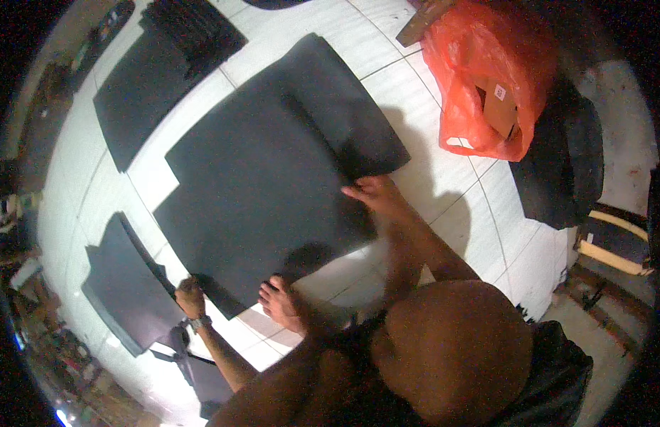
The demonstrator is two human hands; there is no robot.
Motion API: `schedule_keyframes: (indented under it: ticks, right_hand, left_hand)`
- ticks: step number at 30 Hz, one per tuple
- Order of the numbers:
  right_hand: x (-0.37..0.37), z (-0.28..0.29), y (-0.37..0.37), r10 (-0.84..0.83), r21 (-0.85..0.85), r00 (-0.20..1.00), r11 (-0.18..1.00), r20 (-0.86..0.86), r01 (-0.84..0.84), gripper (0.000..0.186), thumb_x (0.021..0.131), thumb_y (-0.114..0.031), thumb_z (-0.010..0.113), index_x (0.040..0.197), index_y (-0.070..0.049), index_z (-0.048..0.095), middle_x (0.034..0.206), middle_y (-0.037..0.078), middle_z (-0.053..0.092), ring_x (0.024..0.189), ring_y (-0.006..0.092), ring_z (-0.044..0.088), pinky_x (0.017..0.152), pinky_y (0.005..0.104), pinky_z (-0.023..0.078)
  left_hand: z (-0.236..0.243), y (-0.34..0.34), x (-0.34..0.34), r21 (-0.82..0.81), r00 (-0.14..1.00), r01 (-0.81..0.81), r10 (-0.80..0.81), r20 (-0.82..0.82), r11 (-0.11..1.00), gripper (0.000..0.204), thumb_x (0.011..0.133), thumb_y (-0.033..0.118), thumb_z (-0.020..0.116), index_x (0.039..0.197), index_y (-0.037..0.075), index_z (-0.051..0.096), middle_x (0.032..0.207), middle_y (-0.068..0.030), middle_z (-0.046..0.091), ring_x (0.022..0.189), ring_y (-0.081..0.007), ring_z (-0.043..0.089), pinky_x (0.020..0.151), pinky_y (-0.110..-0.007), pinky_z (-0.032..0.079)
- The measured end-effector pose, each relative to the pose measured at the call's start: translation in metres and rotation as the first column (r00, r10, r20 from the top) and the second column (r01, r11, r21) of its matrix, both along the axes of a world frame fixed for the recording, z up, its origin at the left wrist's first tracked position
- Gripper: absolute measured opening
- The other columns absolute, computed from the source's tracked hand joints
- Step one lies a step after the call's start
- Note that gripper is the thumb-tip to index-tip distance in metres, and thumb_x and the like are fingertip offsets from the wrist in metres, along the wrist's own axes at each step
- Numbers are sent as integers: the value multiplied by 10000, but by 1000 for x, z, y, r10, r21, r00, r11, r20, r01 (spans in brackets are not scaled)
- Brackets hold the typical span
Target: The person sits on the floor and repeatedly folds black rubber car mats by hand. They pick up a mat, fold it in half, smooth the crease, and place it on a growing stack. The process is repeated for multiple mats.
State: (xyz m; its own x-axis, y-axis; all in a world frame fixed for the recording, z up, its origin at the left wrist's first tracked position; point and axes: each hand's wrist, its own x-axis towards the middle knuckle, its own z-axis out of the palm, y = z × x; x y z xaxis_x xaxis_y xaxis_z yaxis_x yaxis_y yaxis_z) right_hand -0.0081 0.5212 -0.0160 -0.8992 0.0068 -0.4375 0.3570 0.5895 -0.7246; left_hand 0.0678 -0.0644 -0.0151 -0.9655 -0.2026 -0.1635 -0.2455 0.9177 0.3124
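Observation:
A large black sheet of leather-like or rubbery material lies on the tiled floor, its right part curling up. My right hand is closed on the sheet's right side, at the raised fold. My left hand, with a watch on the wrist, makes a fist beside the sheet's near left edge; what it holds, if anything, is hidden. Just left of that fist lies a smaller dark grey piece with a notched edge. My bare foot rests at the near edge of the black sheet.
More black sheets are stacked at the far left. A red plastic bag with cardboard inside stands at the far right, next to dark material. A black-and-tan item lies at the right. Clutter lines the left side.

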Motion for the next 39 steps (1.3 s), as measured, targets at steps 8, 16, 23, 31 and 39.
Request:
schedule_keyframes:
  ticks: [8,16,23,31,39]
  right_hand:
    - [49,36,7,189,66,933,973,307,-219,587,917,-609,595,1138,-76,701,1041,186,725,1002,384,684,943,459,507]
    - [56,25,9,86,48,954,993,287,-104,548,911,-586,627,948,-47,727,863,159,704,794,348,670,772,456,512]
    - [72,24,12,8,40,969,999,247,-18,430,957,-453,618,874,-46,729,800,168,674,781,353,630,808,463,472]
    - [71,40,12,51,65,962,995,267,-71,483,962,-479,603,813,-27,681,802,196,651,800,401,610,775,504,452]
    - [27,27,-15,-48,144,998,988,-44,54,435,916,-458,690,903,-24,699,874,179,707,772,339,684,711,435,527]
  left_hand:
    - [73,194,-128,-41,878,345,-338,-337,938,462,914,82,632,1358,3,535,1449,-197,510,1334,-391,470,1119,-460,374]
    - [32,383,-229,-128,565,807,-816,-120,577,685,982,552,468,1572,244,310,1673,14,193,1546,-291,130,1220,-605,130]
    - [3,381,-237,-98,594,792,-798,-104,603,785,957,586,479,1596,196,241,1679,31,171,1553,-241,111,1230,-597,67]
    - [3,382,-236,-53,622,778,-780,-76,626,832,949,580,499,1602,155,208,1686,14,144,1556,-239,95,1230,-597,51]
    - [6,378,-235,-31,617,782,-780,-107,623,1022,844,724,550,1602,139,195,1687,1,135,1556,-257,87,1229,-601,36]
